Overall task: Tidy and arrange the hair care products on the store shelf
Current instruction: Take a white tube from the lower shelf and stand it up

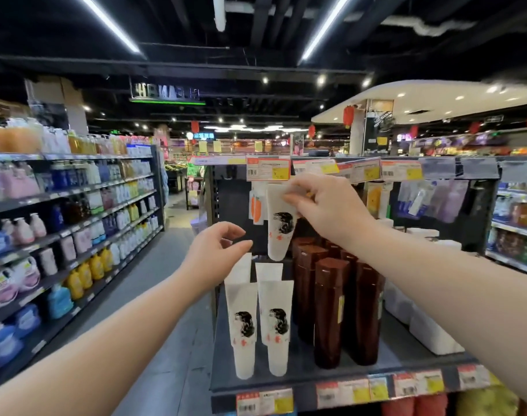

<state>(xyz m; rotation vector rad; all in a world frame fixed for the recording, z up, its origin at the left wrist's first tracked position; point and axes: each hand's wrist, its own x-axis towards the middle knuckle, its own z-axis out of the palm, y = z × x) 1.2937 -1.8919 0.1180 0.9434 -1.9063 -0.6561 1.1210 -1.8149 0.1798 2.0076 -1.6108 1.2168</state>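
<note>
Holding a white tube above the shelf.
Your right grip pinches the tube's flat top end, cap pointing down; your left grip hangs released just beside it, grasping nothing. More white tubes stand below, brown bottles beside them.

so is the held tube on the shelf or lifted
Lifted: the right hand pinches the tube by its top, clear above the shelf.

Yellow detergent bottles on left aisle shelving, grey aisle floor, ceiling strip light, red lantern
</note>
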